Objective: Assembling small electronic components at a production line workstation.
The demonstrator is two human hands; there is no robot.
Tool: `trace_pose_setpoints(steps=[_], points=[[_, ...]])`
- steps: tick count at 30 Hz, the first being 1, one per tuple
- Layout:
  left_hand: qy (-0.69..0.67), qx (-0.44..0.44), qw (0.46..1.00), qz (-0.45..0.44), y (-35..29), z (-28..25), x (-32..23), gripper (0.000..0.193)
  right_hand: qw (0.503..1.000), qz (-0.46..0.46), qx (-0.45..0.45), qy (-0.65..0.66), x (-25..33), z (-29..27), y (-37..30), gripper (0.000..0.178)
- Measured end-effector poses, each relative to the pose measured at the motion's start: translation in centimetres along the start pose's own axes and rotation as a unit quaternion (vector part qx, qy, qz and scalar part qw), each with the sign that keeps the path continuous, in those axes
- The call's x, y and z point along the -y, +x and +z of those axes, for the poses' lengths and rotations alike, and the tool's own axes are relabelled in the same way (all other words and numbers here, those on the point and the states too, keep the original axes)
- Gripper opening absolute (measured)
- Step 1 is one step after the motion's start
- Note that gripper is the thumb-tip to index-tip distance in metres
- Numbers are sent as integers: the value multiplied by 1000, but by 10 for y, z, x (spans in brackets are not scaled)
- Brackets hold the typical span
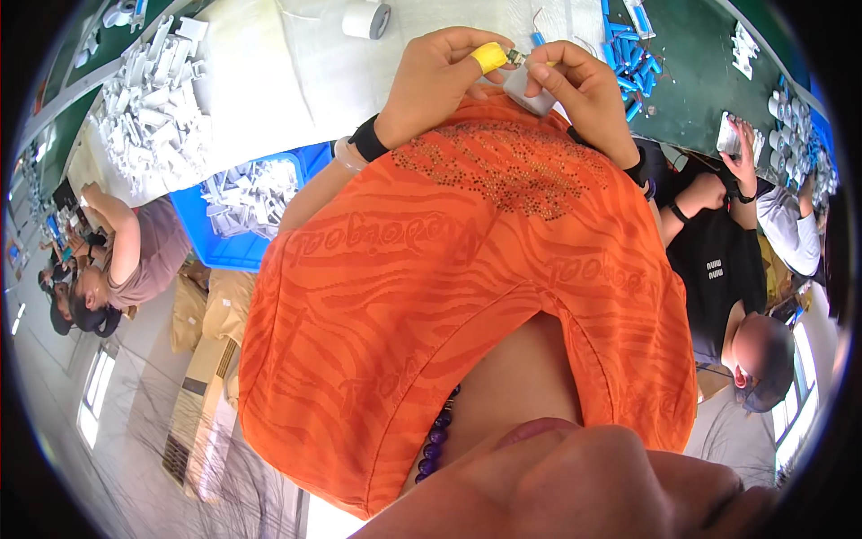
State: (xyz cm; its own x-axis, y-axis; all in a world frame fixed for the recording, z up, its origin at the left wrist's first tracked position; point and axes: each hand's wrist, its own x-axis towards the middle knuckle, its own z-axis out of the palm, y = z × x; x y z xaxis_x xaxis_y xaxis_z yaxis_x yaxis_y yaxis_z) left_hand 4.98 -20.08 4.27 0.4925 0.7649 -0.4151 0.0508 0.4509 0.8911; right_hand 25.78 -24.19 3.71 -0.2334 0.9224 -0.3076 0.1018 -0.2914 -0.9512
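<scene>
My left hand [437,75] and my right hand [582,88] meet above the near edge of the table, fingers pinched together. Yellow tape or a finger cover [489,57] wraps a left fingertip. Between the fingertips sits a small green-and-metal part [514,57], too small to name more exactly; both hands grip it. Just below, partly behind my right fingers, is a white housing [528,95]; I cannot tell whether it is held or resting. A blue cylindrical cell [538,39] with a thin red wire lies right behind the hands.
White plastic parts [153,117] are heaped at left, above a blue bin [191,216] of similar pieces. A white spool-like cylinder [365,19] stands at the back. Blue cells [634,63] lie scattered at right. Co-workers sit on both sides; one co-worker's hand [740,148] holds a white part.
</scene>
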Motion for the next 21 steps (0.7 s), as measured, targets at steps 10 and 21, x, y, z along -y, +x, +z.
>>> trace_pose_setpoints(steps=[10, 21], points=[[-28, 4, 1000, -1, -2, 3, 7, 27, 1000, -5, -9, 4, -4, 0, -2, 20], [-44, -30, 997, -50, -13, 15, 0, 24, 998, 26, -45, 25, 1, 9, -11, 17]])
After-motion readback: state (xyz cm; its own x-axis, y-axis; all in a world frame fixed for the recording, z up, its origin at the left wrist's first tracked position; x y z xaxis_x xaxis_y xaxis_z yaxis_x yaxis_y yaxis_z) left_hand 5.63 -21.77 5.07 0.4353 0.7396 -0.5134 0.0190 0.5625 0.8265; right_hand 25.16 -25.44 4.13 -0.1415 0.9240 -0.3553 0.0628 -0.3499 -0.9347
